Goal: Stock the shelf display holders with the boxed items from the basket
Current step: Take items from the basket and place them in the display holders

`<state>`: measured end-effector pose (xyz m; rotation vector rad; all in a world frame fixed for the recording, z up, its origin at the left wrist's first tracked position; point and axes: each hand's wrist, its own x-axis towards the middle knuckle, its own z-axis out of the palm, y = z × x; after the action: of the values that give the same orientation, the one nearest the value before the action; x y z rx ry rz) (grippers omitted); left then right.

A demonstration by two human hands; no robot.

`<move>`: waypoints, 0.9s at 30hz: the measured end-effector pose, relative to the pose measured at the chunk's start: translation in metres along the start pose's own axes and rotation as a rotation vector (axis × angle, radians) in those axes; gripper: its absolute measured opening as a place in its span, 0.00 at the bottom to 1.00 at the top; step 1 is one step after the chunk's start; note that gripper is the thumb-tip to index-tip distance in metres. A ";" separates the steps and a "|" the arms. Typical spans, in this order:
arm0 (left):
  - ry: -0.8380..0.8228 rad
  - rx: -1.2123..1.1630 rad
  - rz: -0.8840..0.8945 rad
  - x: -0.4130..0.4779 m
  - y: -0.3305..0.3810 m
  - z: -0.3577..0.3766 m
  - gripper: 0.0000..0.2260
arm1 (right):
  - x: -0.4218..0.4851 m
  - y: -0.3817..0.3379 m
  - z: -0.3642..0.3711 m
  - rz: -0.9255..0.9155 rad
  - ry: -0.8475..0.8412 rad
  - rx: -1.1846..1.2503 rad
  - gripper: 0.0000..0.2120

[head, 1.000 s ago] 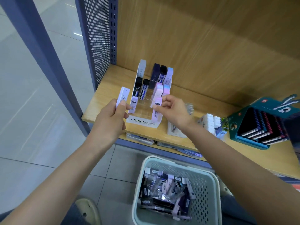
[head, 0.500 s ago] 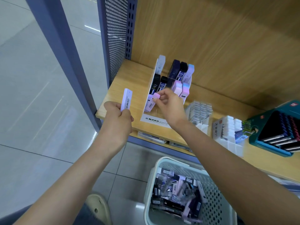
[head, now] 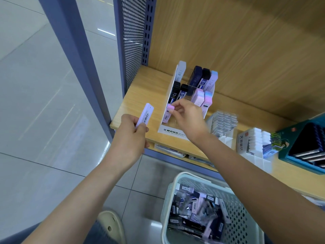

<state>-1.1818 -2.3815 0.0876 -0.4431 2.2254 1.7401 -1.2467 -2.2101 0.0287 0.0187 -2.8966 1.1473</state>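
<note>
Perforated side panel point(head: 133, 41) stands upright at left, a grey-blue post point(head: 73, 50) nearer the camera. Wood-grain back panel point(head: 237, 41) behind. Teal carton point(head: 283, 145) at right edge; white eraser packs point(head: 255, 140) just left of it; clear packs point(head: 223, 120) further left. Grey tiled floor point(head: 35, 120); 1 cream clog point(head: 110, 224) at bottom.

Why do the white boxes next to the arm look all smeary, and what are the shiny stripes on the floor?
In the head view the white boxes by the right arm are smeared by motion blur, probably the camera moving; also head view, the floor stripes are lights reflecting off glossy tiles.
</note>
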 end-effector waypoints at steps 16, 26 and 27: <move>-0.022 0.232 0.201 -0.004 -0.007 -0.013 0.08 | -0.011 -0.020 -0.005 -0.030 -0.037 -0.149 0.09; -0.139 0.183 0.332 -0.019 0.003 -0.010 0.05 | -0.076 -0.044 -0.044 0.109 -0.534 0.210 0.20; -0.162 0.181 0.345 -0.022 0.006 -0.009 0.06 | -0.080 -0.044 -0.048 0.168 -0.567 0.309 0.19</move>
<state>-1.1640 -2.3871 0.1039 0.1258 2.4172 1.6356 -1.1645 -2.2097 0.0917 0.1290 -3.1867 1.8834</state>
